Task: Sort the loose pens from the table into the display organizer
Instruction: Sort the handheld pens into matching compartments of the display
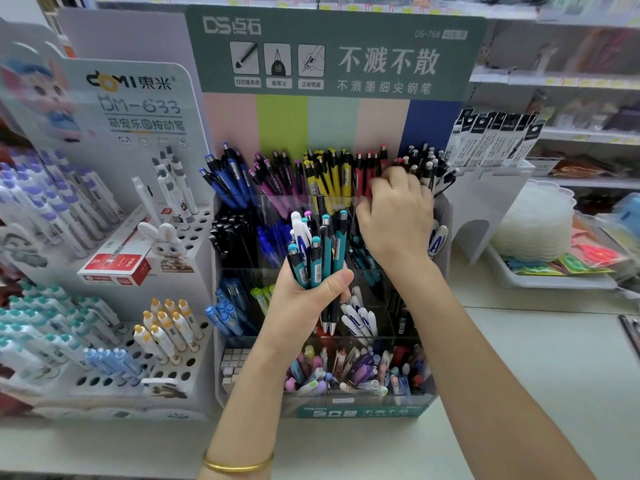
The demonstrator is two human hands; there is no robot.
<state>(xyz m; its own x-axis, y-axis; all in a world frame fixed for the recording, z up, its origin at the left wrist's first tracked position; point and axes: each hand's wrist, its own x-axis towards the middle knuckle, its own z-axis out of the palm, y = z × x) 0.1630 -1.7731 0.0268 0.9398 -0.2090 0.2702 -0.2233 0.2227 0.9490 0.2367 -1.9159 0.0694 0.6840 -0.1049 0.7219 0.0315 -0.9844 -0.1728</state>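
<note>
So the left hand [304, 299] has its fingers wrapped tight round a bundle of pens [318, 251], mostly teal plus a few white, held upright in front of the display organizer's [363, 410] middle rows. The right hand [398, 216] is up at the organizer's back row, fingers bent over the red pens [367, 171]. It's too blurry to tell if it's got one.

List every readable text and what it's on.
"DS点石" – green cardboard header board
"DS-758" – same board
"不溅不散" – same board
"不溅墨细尖钢笔" – same board
"DOMI東米" – white cartoon-rabbit display card
"DM-633" – same card
Icon captions, red box print: too blurred.
</note>
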